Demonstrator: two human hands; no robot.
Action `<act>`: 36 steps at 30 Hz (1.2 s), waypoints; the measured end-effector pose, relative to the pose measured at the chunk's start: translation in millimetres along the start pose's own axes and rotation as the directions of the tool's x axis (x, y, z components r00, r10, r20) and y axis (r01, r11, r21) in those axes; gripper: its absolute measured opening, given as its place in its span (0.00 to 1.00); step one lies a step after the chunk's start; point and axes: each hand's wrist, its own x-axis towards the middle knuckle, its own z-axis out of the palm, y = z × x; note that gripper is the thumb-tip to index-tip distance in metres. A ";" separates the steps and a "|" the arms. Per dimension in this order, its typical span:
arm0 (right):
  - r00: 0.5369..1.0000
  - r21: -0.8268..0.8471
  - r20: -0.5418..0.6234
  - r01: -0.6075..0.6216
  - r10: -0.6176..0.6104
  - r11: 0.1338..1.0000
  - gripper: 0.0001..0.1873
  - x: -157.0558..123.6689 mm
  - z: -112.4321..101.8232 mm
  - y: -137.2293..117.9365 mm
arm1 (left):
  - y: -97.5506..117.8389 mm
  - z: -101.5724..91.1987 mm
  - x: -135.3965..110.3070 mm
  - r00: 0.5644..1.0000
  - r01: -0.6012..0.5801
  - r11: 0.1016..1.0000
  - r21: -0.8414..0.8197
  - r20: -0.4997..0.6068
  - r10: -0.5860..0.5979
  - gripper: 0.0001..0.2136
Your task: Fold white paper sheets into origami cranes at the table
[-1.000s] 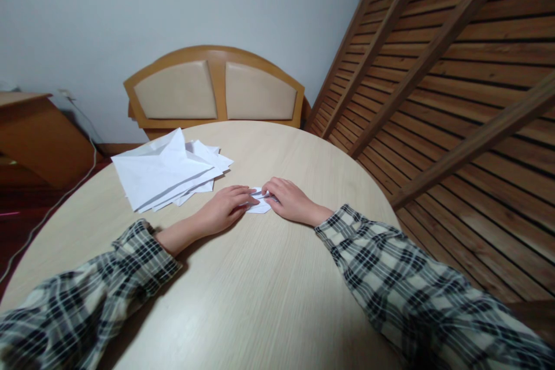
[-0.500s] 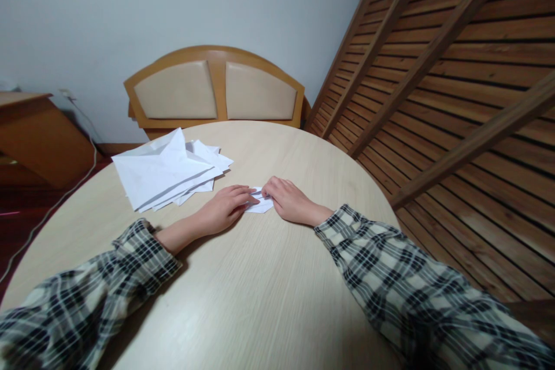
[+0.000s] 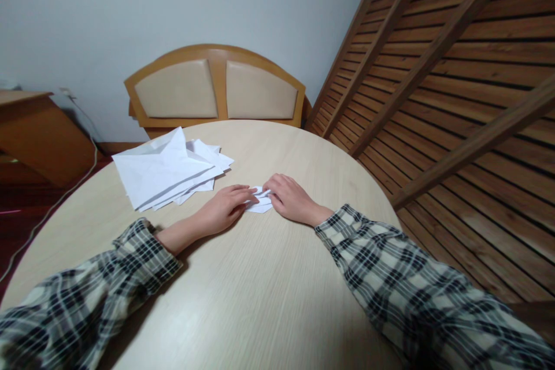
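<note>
A small folded piece of white paper (image 3: 259,203) lies on the table between my two hands, with creases and raised flaps. My left hand (image 3: 225,207) comes from the left and holds the paper's left side, its fingers and thumb on it. On the other side, my right hand (image 3: 289,199) has curled fingers closed on the right edge of the paper. Both hands hide parts of the paper, so its full shape does not show.
A pile of creased white paper sheets (image 3: 162,167) sits to the left on the round wooden table (image 3: 255,289). Beyond the table stands a padded headboard (image 3: 225,92). A slatted wooden frame (image 3: 442,98) leans at the right. A cable (image 3: 56,202) runs along the left.
My right fingers have shifted slightly and uncurled a little at the paper's right edge. The left hand stays almost still, and the pile has not moved.
</note>
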 end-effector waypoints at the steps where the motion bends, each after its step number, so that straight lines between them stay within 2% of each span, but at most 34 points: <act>1: 1.000 -0.006 0.004 0.005 -0.005 1.000 0.12 -0.1 0.0 0.3 | 1.2 -0.4 0.0 1.000 0.017 1.000 0.001 -0.006 -0.017 0.15; 6: 0.999 0.009 0.041 0.032 -0.033 0.999 0.16 -0.8 1.2 2.5 | 4.3 -0.4 -2.6 0.996 0.076 0.996 -0.036 -0.049 -0.077 0.09; 11: 0.998 -0.012 0.045 0.052 -0.052 0.999 0.13 -0.6 3.0 4.4 | 1.3 1.2 -4.2 0.997 0.056 0.998 -0.023 -0.042 -0.057 0.15; 16: 0.997 -0.012 0.052 0.053 -0.052 0.999 0.12 -0.1 4.0 6.1 | -0.5 1.1 -2.1 0.999 0.053 0.999 -0.004 0.006 -0.053 0.17; 20: 0.998 -0.013 0.056 0.042 -0.042 0.999 0.12 0.5 4.7 5.7 | 1.6 -0.5 -1.1 0.999 0.045 0.999 -0.015 0.004 -0.045 0.17; 30: 0.997 -0.084 0.060 0.047 -0.042 0.995 0.09 3.4 2.3 -0.4 | 5.0 -0.4 1.2 0.998 -0.064 0.972 0.227 0.003 0.065 0.13; 36: 0.996 -0.068 0.087 0.039 -0.033 0.997 0.09 3.1 1.8 1.4 | 7.2 5.3 -1.2 0.998 -0.057 0.974 0.217 -0.004 0.060 0.15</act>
